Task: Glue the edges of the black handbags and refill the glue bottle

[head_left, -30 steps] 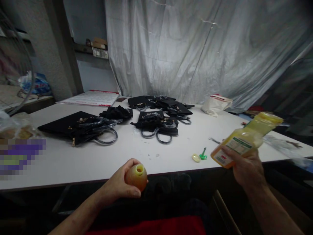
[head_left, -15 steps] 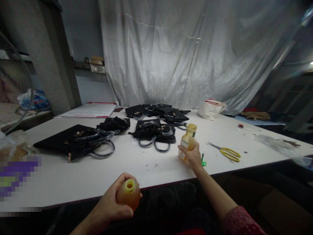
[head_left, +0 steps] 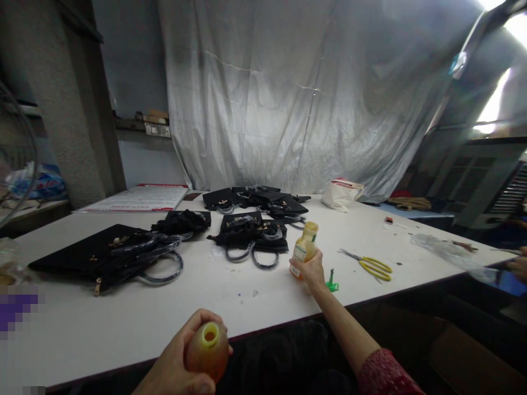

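Observation:
My left hand is closed around a small round orange-yellow bottle with an open yellow mouth, held below the near edge of the white table. My right hand reaches out over the table and grips a yellow plastic bottle with a label and yellow cap, standing upright on the tabletop. A small green cap-like piece lies just right of that hand.
Several black handbags with wrapped handles lie across the table's middle and left. Yellow-handled scissors lie to the right. A white bag sits at the back, a printed sheet at back left. Grey plastic sheeting hangs behind.
My right hand carried the yellow bottle from the air at the right down onto the table and stood it upright. The view tilted up; my left hand keeps its bottle.

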Available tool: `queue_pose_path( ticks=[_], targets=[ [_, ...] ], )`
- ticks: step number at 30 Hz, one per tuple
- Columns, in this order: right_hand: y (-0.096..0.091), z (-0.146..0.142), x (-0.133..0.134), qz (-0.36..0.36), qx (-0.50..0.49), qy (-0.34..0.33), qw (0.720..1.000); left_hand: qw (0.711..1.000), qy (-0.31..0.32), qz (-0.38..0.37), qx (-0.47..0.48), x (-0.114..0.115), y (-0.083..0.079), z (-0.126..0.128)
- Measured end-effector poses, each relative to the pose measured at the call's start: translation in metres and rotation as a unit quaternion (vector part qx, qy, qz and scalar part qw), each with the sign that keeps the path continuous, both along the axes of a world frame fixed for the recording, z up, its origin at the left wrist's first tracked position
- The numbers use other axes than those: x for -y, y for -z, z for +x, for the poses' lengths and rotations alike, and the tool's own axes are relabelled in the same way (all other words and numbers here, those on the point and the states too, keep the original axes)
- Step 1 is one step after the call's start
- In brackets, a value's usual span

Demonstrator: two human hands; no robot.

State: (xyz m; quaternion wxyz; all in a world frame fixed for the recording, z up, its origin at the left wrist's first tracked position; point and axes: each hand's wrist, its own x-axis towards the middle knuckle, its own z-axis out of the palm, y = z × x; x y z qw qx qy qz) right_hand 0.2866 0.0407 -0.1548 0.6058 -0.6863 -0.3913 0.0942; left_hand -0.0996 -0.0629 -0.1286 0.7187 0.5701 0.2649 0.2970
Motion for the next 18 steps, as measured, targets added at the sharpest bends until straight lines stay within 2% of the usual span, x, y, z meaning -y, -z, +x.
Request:
queue_pose_path(
  ticks=[4,7,11,13,15,18],
  targets=[
    [-0.006,-0.003,0.005,0.007,0.035,0.029,0.999,1.000,0.005,0.000,0.003,0.000,0.000,0.002],
    [-0.006,-0.013,0.019,0.017,0.067,0.046,0.997,1.000,0.007,-0.001,-0.002,-0.001,0.002,0.004],
    [-0.006,-0.034,0.061,0.048,0.126,0.027,0.991,1.000,0.014,0.005,0.016,-0.005,0.010,0.006],
    [-0.009,-0.036,0.086,0.070,0.158,0.010,0.985,1.000,0.017,0.006,0.024,-0.007,0.013,0.006],
    [-0.014,-0.022,0.107,0.082,0.176,0.022,0.981,1.000,0.020,0.003,0.024,-0.007,0.012,0.006],
    [-0.016,0.026,0.121,0.047,0.165,0.081,0.982,1.000,0.021,-0.007,0.018,-0.006,0.006,0.007]
  ],
)
